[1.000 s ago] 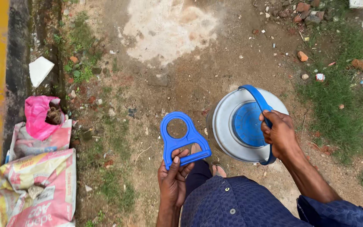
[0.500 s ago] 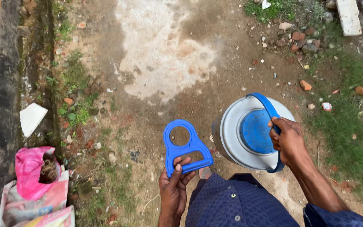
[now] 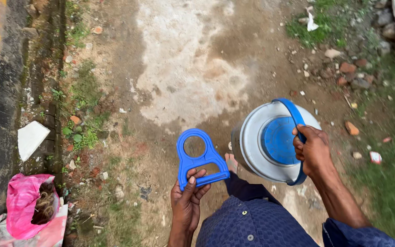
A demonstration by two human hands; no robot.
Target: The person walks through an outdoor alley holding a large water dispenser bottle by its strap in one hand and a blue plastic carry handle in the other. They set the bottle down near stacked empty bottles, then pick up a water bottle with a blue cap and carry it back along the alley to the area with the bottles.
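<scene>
The left hand [image 3: 187, 201] is clamped on the bottom bar of a blue plastic handle piece [image 3: 200, 158], thumb on top of the bar and fingers curled under it. The piece is flat, with a round ring at its far end and a wide grip slot at the near end, and it is held out in front of the body over bare dirt ground [image 3: 184, 77]. The right hand [image 3: 313, 148] is closed tight round the blue carrying handle [image 3: 293, 114] of a large grey metal can [image 3: 252, 137], which hangs from that grip just right of the plastic piece, near it but not touching. The can has a blue round lid [image 3: 277, 139] set in its top, seen from above. One bare foot [image 3: 231, 161] shows between the plastic piece and the can. The person wears dark blue cloth with small dots [image 3: 252, 224].

A pale patch of concrete [image 3: 184, 59] lies on the ground ahead. Along the left edge of the ground runs a dark stone drain [image 3: 42, 59] with a yellow strip beyond it. A pink bag [image 3: 24, 201] sits at the near left corner, with a white flat scrap [image 3: 31, 138] just beyond it. Grass [image 3: 385, 183] and broken bricks [image 3: 350, 73] lie on the right side
</scene>
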